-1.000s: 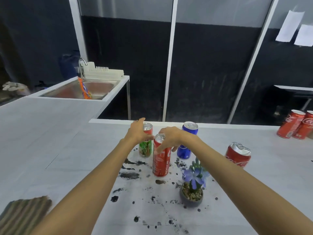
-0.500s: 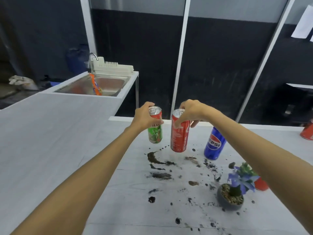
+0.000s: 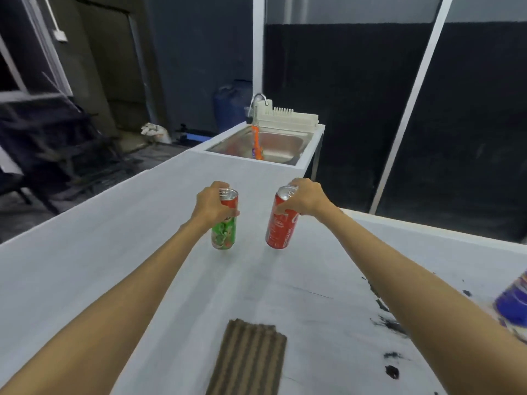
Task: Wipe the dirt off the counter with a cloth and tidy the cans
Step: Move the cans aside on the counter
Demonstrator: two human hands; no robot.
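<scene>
Three cans in view. Green can [image 3: 224, 229]: one, upright, gripped near its top by the left hand [image 3: 212, 205], fingers curled round it. Red can [image 3: 282, 228]: one, tilted slightly, top leaning right, gripped at its upper part by the right hand [image 3: 303, 198], fingers wrapped over the rim and side. So both hands are grasping, one can each. The two cans sit side by side, apart, not touching, over the far middle of the table [image 3: 85, 266]. Can't tell if their bases touch the surface. Third one, blue can [image 3: 513, 305]: cut off at the right edge and blurred, so can't tell if it stands upright.

Cloth [image 3: 248, 360]: one, brown, ribbed, lying flat on the near table between the two forearms, no hand on it.

Dirt [image 3: 390, 323]: black smears and a few separate spots [image 3: 392, 372], all on the right side of the table, near the blue can and partly hidden by the right forearm. Left half of the table looks bare white.

Farther back: one steel sink [image 3: 279, 145] set in the table's far end, one faucet [image 3: 258, 98], one white dish rack [image 3: 288, 119] behind the basin, one orange item [image 3: 256, 143] standing in the sink.
</scene>
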